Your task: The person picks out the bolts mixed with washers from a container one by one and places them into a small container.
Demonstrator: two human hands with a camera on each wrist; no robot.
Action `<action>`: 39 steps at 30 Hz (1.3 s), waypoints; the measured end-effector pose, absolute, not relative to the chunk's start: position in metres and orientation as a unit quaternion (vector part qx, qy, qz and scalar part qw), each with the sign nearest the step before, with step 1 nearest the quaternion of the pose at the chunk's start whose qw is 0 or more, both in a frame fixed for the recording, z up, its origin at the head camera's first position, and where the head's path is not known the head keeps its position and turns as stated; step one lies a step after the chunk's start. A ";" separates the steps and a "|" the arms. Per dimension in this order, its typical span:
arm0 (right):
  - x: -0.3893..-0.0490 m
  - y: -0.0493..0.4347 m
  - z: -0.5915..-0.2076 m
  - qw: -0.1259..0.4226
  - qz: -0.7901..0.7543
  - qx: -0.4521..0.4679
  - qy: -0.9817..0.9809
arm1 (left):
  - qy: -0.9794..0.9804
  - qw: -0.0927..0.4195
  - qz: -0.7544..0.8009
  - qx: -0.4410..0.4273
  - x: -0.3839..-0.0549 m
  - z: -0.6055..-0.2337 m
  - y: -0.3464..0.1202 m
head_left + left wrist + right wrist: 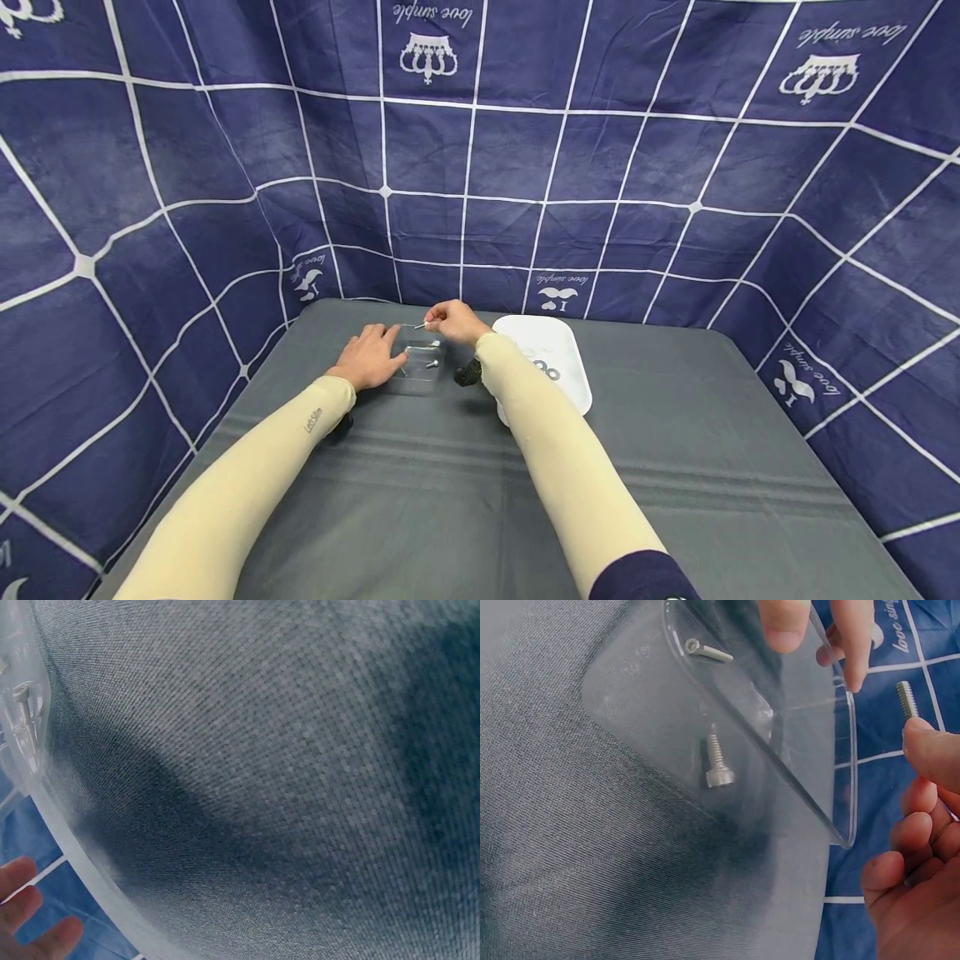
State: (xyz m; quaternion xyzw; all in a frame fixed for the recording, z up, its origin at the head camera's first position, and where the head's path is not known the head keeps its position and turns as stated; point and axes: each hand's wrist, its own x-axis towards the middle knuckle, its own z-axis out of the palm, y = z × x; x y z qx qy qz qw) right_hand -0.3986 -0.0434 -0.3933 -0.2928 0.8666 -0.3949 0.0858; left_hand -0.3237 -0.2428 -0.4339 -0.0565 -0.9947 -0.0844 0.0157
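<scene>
My right hand pinches a socket-head bolt between thumb and fingertips, its threaded end sticking out. It is held just above the far side of a clear plastic box. Inside the box lie more bolts, one with its round head toward the near side and another tilted near the wall. My left hand rests at the box's left side with fingers spread, the fingertips right at the rim. In the left wrist view, several of its fingers show at the lower left corner.
A white tray holding grey washers stands right of the box, partly behind my right forearm. Grey cloth covers the table. A blue curtain with white lines rises at the back and both sides.
</scene>
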 end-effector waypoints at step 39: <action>-0.395 -0.056 -0.403 0.121 -0.358 -0.266 0.887 | -0.994 0.014 -0.095 -0.044 -0.325 -0.440 -0.242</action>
